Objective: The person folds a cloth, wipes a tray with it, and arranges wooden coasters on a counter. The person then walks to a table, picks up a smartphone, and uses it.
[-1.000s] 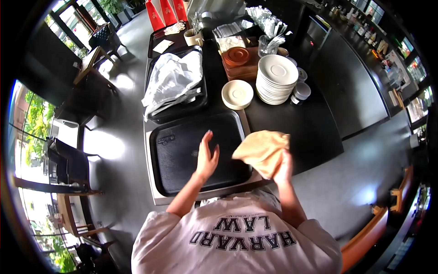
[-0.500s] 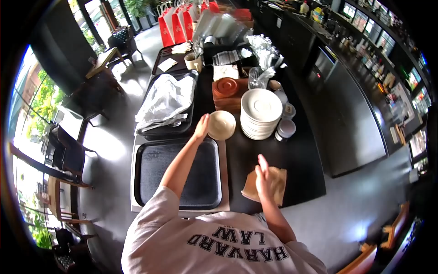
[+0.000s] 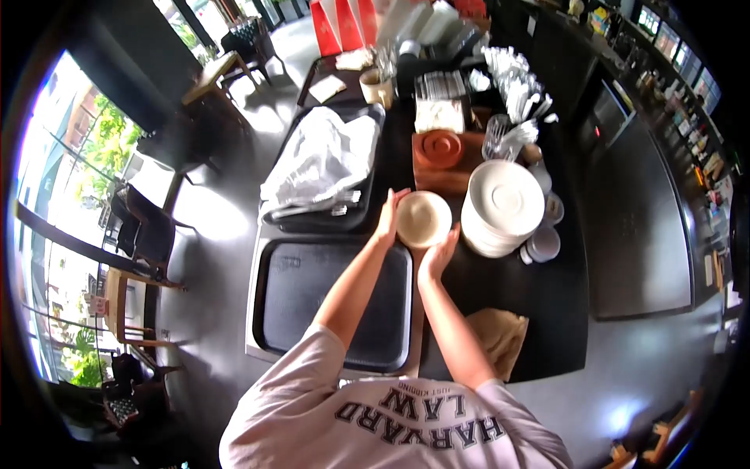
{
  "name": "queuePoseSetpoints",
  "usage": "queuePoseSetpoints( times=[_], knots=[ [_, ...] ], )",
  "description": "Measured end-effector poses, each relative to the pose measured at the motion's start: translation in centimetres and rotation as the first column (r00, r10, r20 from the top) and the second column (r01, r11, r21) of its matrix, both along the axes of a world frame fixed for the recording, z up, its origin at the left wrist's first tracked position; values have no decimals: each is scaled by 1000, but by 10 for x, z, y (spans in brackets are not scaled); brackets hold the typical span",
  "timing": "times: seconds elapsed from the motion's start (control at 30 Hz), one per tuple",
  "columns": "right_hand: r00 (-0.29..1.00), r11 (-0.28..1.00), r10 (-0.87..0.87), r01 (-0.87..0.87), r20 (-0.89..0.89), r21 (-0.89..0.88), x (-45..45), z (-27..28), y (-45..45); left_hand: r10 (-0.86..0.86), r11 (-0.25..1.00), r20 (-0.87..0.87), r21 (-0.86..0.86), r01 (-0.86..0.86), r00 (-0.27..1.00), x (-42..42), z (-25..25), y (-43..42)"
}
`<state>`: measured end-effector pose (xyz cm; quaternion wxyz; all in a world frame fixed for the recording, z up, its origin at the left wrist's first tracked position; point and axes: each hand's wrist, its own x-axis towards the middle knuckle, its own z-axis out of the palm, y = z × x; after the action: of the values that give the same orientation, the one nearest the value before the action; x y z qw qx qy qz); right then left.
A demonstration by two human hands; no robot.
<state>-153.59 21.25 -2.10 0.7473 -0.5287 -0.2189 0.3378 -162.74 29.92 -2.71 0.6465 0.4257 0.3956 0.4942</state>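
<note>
A cream-coloured round bowl [image 3: 423, 220] sits between my two hands, just beyond the black tray [image 3: 336, 301]. My left hand [image 3: 389, 219] grips its left side, fingers along the rim. From the lower right, my right hand [image 3: 440, 253] cups the other side, with its fingertips near the rim. Both palms face inward around the bowl, and the undersides of the fingers are hidden. Right of the bowl stands a tall stack of white saucers [image 3: 506, 199], close to my right fingertips. A folded brown cloth [image 3: 500, 336] lies on the table beside my right forearm.
A second black tray [image 3: 371, 205] holds plastic-wrapped items [image 3: 320, 156]. Behind the bowl are a reddish-brown box [image 3: 445, 176], a beige mug [image 3: 376, 90] and wrapped cutlery [image 3: 516, 78]. Small white cups [image 3: 543, 244] stand right of the saucers. Red-and-white bags [image 3: 344, 27] stand at the far end.
My right hand has moved from over the brown cloth up to the bowl's right side. My left hand stays at the bowl's left side. The view has shifted, moving everything rightward.
</note>
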Motion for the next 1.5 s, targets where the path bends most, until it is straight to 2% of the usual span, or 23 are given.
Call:
queuePoseSetpoints(
  times=[0.07, 0.2, 0.23, 0.3, 0.37, 0.47, 0.5, 0.57, 0.63, 0.67, 0.73, 0.8, 0.87, 0.97, 1.33, 1.43, 1.47, 1.5],
  knots=[
    [996, 995, 79, -77, -36, 56, -2, -2, 1, -25, 999, 1, -21, 25, 1000, -1, 3, 0],
    [993, 999, 35, -32, 117, -29, -9, -7, 7, -49, 999, 29, -14, 49, 998, 0, 6, -3],
    [986, 998, 32, -22, 163, -65, -9, -9, 9, -6, 1000, 41, 6, 5, 999, 2, 10, -6],
    [967, 991, 34, 0, 251, -133, -9, -9, 8, -6, 1000, -3, 27, 6, 1000, 0, 13, -8],
    [975, 989, 80, -52, 208, -137, -6, -1, 3, 3, 1000, -31, 22, -3, 1000, -1, 12, -7],
    [970, 991, 105, -82, 221, -109, 3, 4, 4, -45, 997, 147, -49, 52, 988, -1, 16, -4],
    [970, 992, 105, -86, 219, -92, 5, 7, 4, -54, 997, 159, -47, 62, 986, -1, 21, -3],
    [978, 995, 103, -104, 183, -4, 12, -2, 12, -64, 996, 171, -44, 73, 983, -3, 18, 3],
    [981, 993, 106, -112, 163, 28, 15, 18, 15, -64, 996, 186, -51, 75, 980, -5, 19, 6],
    [980, 991, 118, -127, 162, 49, 18, 20, 19, -110, 994, 172, 2, 111, 979, -6, 16, 8],
    [963, 994, 73, -91, 260, 57, 19, 11, 28, -91, 996, 136, 13, 90, 987, -1, 15, 7],
    [985, 989, 121, -130, 123, 65, 17, 11, 25, -147, 989, 142, 39, 143, 979, -2, 17, 5],
    [992, 992, 101, -106, 70, 69, 15, 9, 23, -229, 973, 211, 18, 230, 950, -6, 19, 4],
    [997, 993, 72, -75, 38, 94, 13, 14, 23, -197, 980, 144, 48, 192, 970, -2, 11, 6],
    [990, 994, 75, -84, 123, 76, 16, -5, 25, -200, 979, 43, 43, 198, 979, -1, 22, 3],
    [977, 988, 106, -125, 185, 94, 20, 1, 20, -187, 982, 169, 24, 185, 968, -1, 23, 2],
    [949, 983, 123, -157, 292, 98, 24, -1, 19, -164, 986, 137, 48, 159, 977, 0, 22, 1],
    [943, 982, 120, -158, 310, 102, 24, 3, 16, -140, 988, 105, 73, 133, 985, 0, 20, 1]
  ],
)
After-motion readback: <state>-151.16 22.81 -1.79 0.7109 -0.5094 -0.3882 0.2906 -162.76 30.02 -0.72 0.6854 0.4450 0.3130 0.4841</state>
